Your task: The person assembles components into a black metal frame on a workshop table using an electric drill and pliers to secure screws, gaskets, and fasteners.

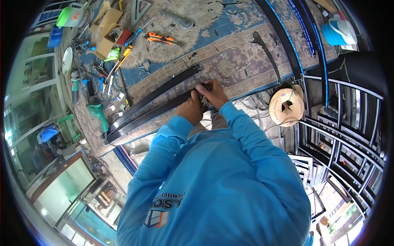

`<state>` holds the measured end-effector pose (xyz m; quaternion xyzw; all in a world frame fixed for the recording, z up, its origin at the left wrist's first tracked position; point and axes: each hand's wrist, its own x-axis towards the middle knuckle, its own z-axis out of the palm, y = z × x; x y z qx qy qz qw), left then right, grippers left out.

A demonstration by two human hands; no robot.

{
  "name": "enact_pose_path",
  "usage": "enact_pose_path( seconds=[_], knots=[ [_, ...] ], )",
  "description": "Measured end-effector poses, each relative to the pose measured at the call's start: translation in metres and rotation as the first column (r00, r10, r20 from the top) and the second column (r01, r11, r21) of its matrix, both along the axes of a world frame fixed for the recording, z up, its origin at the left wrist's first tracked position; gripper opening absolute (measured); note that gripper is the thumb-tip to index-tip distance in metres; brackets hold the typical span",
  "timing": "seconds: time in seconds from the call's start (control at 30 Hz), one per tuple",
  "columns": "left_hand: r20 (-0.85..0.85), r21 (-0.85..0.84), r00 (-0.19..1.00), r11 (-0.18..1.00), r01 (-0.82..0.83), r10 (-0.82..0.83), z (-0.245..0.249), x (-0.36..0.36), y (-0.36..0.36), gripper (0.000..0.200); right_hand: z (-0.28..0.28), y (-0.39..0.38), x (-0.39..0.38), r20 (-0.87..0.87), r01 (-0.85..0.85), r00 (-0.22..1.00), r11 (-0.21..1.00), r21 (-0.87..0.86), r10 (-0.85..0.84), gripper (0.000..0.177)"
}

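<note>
Near the end of a long black profile bar [158, 110], my left hand [191, 109] is closed, fingers bent round it. My right hand [215, 94] pinches at the same end, beside my left fingertips. A small dark piece shows between the right fingers, too small to name. The two hands nearly touch. A second black bar [164, 88] lies roughly alongside on the patterned rug [234, 84], and the two bars come close together at the lower left. My fingers hide the end of the near bar.
An orange utility knife [161, 39], a cardboard box [107, 25] and a green power tool [97, 115] lie on the left. To the right are a cardboard reel [283, 112], long black bars with blue film [283, 33], a cooler jug [338, 32] and racked frames [340, 131].
</note>
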<state>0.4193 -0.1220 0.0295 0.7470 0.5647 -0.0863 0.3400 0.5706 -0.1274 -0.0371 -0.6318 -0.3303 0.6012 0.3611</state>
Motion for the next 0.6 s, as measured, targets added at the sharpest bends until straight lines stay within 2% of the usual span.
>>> enact_pose_path(
  seconds=[0.07,0.1,0.17,0.23,0.27,0.37,0.47,0.5,0.53,0.57,0.6],
  knots=[
    [0.054,0.021,0.998,1.000,-0.015,0.014,-0.002,-0.004,-0.007,0.047,0.008,0.005,-0.014,0.295,0.014,0.955,0.998,0.060,-0.031,0.067],
    [0.110,0.180,0.994,0.984,-0.003,-0.017,-0.004,-0.011,-0.016,0.049,0.004,0.004,-0.017,0.292,0.038,0.955,0.997,0.067,-0.056,0.070],
    [0.205,0.484,0.974,0.875,-0.012,-0.100,-0.013,-0.032,-0.046,0.053,-0.007,0.003,-0.019,0.293,0.082,0.951,0.993,0.082,-0.102,0.074],
    [0.356,0.161,0.924,0.965,-0.205,0.137,-0.017,-0.060,-0.086,0.054,0.000,0.005,-0.020,0.340,0.042,0.939,0.998,0.046,-0.055,0.081],
    [0.398,-0.017,0.877,0.958,-0.287,0.269,-0.023,-0.066,-0.100,0.055,0.004,0.007,-0.020,0.362,0.018,0.932,0.999,0.027,-0.027,0.084],
    [0.249,-0.158,0.873,0.907,-0.390,0.418,-0.052,-0.068,-0.105,0.056,0.014,0.009,-0.027,0.350,0.054,0.936,0.998,-0.028,-0.041,0.085],
    [0.257,-0.134,0.917,0.951,-0.277,0.304,-0.055,-0.078,-0.092,0.057,0.018,0.008,-0.029,0.329,0.062,0.942,0.998,0.018,-0.065,0.082],
    [0.165,-0.155,0.955,0.963,-0.220,0.245,-0.043,-0.085,-0.084,0.057,0.017,0.010,-0.029,0.320,0.065,0.945,0.998,0.013,-0.066,0.082],
    [-0.063,-0.158,0.997,0.986,-0.061,0.052,-0.008,-0.083,-0.065,0.059,0.016,0.010,-0.028,0.311,0.065,0.948,0.998,0.003,-0.063,0.082],
    [0.034,-0.410,0.965,0.884,-0.223,0.259,0.057,-0.079,-0.040,0.063,0.016,0.009,-0.027,0.302,0.066,0.951,0.998,-0.009,-0.060,0.082],
    [0.080,-0.639,0.882,0.703,-0.312,0.464,0.099,-0.076,-0.020,0.068,0.016,0.013,-0.028,0.300,0.075,0.951,0.997,0.008,-0.074,0.082]
  ],
)
